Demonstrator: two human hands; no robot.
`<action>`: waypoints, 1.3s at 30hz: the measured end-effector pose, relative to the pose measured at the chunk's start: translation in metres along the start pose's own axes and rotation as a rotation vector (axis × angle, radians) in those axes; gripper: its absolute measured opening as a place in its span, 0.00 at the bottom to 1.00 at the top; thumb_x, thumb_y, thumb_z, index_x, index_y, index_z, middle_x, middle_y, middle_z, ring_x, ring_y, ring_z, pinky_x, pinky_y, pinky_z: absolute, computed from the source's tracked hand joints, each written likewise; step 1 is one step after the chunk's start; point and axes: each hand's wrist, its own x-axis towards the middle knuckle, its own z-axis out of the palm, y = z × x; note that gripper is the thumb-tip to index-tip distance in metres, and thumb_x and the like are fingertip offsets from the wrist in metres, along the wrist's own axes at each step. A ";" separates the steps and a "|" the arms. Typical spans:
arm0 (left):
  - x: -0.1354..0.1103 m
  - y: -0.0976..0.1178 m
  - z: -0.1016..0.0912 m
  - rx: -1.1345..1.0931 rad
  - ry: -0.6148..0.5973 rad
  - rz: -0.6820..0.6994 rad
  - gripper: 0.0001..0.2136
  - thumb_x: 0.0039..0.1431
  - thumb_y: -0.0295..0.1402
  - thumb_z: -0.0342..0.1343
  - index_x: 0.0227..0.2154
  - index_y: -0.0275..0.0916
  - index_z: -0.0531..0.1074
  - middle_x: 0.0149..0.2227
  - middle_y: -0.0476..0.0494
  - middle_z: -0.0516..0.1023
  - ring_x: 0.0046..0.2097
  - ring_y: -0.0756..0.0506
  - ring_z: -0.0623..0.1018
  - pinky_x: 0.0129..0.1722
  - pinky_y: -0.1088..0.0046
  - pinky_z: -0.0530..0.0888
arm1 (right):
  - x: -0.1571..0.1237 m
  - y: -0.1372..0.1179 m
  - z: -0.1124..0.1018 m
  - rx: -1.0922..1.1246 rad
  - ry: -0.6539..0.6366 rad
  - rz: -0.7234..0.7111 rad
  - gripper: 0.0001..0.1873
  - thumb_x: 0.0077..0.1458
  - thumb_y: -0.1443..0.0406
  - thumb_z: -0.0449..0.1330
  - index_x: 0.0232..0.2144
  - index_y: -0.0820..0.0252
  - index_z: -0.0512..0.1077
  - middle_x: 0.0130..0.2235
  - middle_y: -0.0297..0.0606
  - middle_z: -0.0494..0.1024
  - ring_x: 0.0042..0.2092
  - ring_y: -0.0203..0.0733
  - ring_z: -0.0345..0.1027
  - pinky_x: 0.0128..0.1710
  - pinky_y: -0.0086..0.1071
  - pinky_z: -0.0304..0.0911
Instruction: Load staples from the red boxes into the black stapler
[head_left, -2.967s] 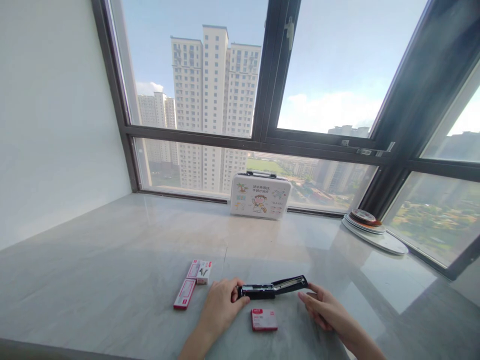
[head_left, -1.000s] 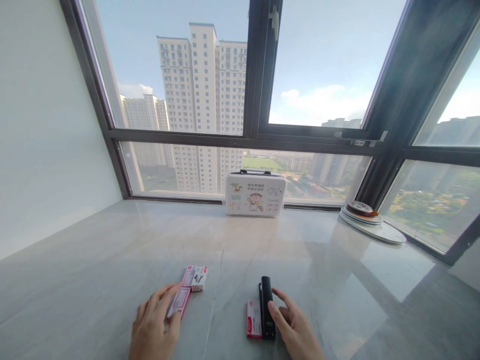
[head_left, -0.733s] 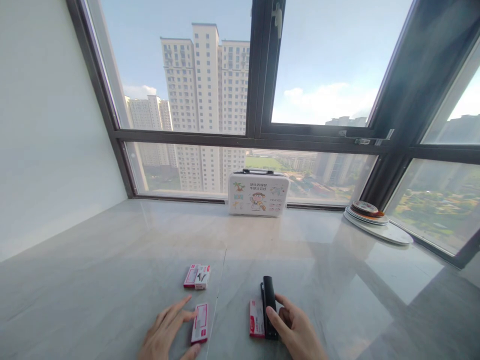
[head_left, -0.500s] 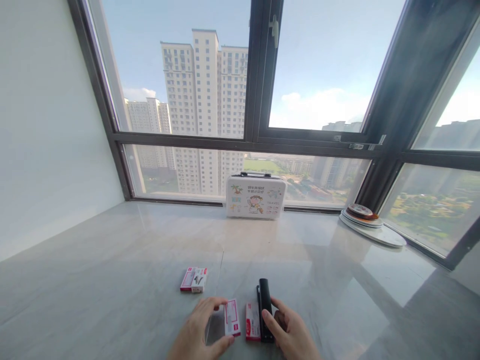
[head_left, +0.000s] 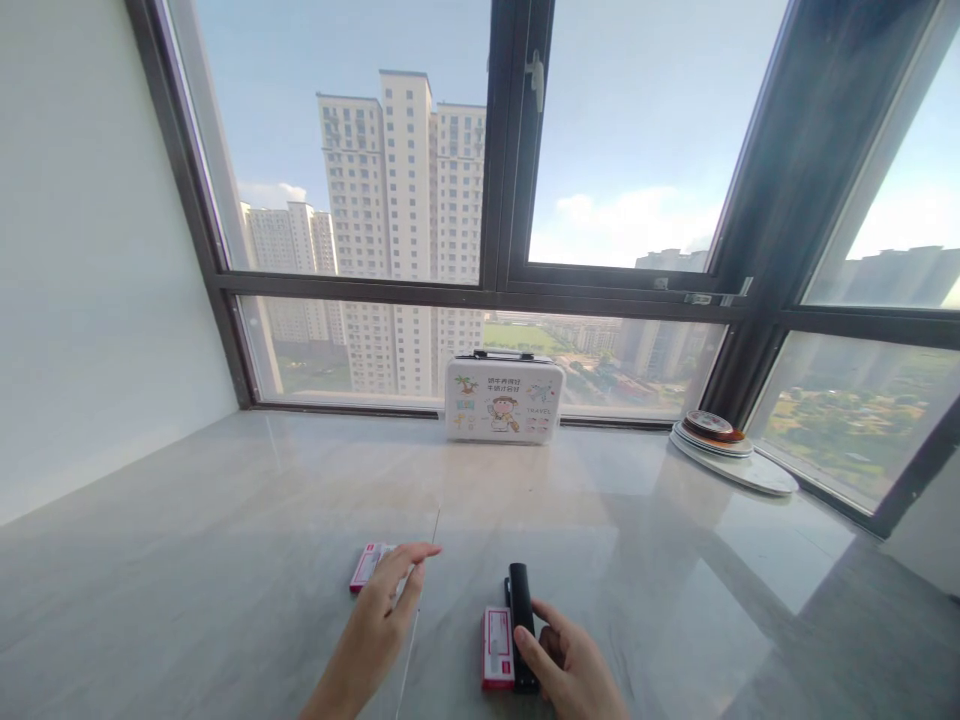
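My right hand (head_left: pixel 566 655) is closed around a black stapler (head_left: pixel 521 625), which rests on the grey marble-look surface. Against the stapler's left side lies a small white and pink staple box (head_left: pixel 497 645); a red edge shows beneath it. My left hand (head_left: pixel 390 595) hovers with stretched fingers over a second group of small boxes (head_left: pixel 367 566) to the left. Its fingers hide most of the right-hand box in that group, and I see nothing held in them.
A white carry case (head_left: pixel 504 400) with cartoon prints stands against the window at the back. Several stacked plates or lids (head_left: pixel 720 445) lie at the right rear near the window corner. A white wall (head_left: pixel 90 250) bounds the left side.
My left hand has let go of its staple box, now on top of the red box beside the stapler, and has moved left and forward to the other boxes. My right hand stays on the stapler.
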 end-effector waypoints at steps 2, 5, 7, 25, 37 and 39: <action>0.007 -0.036 -0.026 0.192 0.136 -0.042 0.20 0.70 0.41 0.42 0.55 0.45 0.73 0.57 0.42 0.74 0.59 0.38 0.70 0.62 0.53 0.67 | -0.002 -0.003 0.000 0.009 0.019 0.006 0.45 0.55 0.34 0.53 0.57 0.62 0.72 0.22 0.28 0.64 0.25 0.37 0.61 0.25 0.27 0.56; 0.004 -0.082 -0.054 0.413 0.121 -0.088 0.20 0.66 0.42 0.46 0.57 0.46 0.73 0.63 0.44 0.69 0.63 0.35 0.67 0.64 0.48 0.64 | -0.002 -0.003 0.000 0.022 0.024 0.012 0.44 0.55 0.35 0.54 0.57 0.62 0.73 0.22 0.28 0.64 0.25 0.37 0.61 0.24 0.27 0.56; -0.008 -0.095 -0.064 0.444 0.032 -0.076 0.21 0.64 0.45 0.51 0.59 0.51 0.71 0.67 0.47 0.64 0.66 0.35 0.64 0.65 0.50 0.63 | -0.002 -0.001 0.000 0.025 0.005 0.014 0.44 0.56 0.35 0.54 0.58 0.63 0.72 0.22 0.28 0.64 0.25 0.37 0.61 0.24 0.28 0.55; -0.036 0.049 0.044 -0.151 -0.237 -0.064 0.31 0.50 0.34 0.70 0.58 0.50 0.69 0.59 0.48 0.74 0.60 0.39 0.73 0.61 0.66 0.68 | -0.002 0.004 0.000 -0.004 -0.063 -0.040 0.37 0.62 0.41 0.52 0.59 0.62 0.70 0.24 0.28 0.64 0.26 0.37 0.61 0.27 0.29 0.55; -0.027 0.049 0.061 -0.289 -0.339 -0.023 0.46 0.41 0.44 0.76 0.64 0.49 0.62 0.62 0.42 0.69 0.61 0.36 0.71 0.61 0.64 0.68 | -0.008 0.000 -0.006 0.022 0.006 -0.041 0.41 0.62 0.39 0.49 0.63 0.63 0.66 0.28 0.30 0.66 0.31 0.39 0.63 0.32 0.30 0.59; -0.023 0.043 0.045 -0.262 -0.264 -0.028 0.39 0.52 0.53 0.67 0.64 0.48 0.61 0.63 0.41 0.68 0.61 0.37 0.69 0.61 0.63 0.67 | -0.013 0.002 -0.009 0.058 0.049 -0.016 0.45 0.60 0.38 0.50 0.66 0.65 0.61 0.30 0.32 0.68 0.32 0.40 0.63 0.33 0.31 0.60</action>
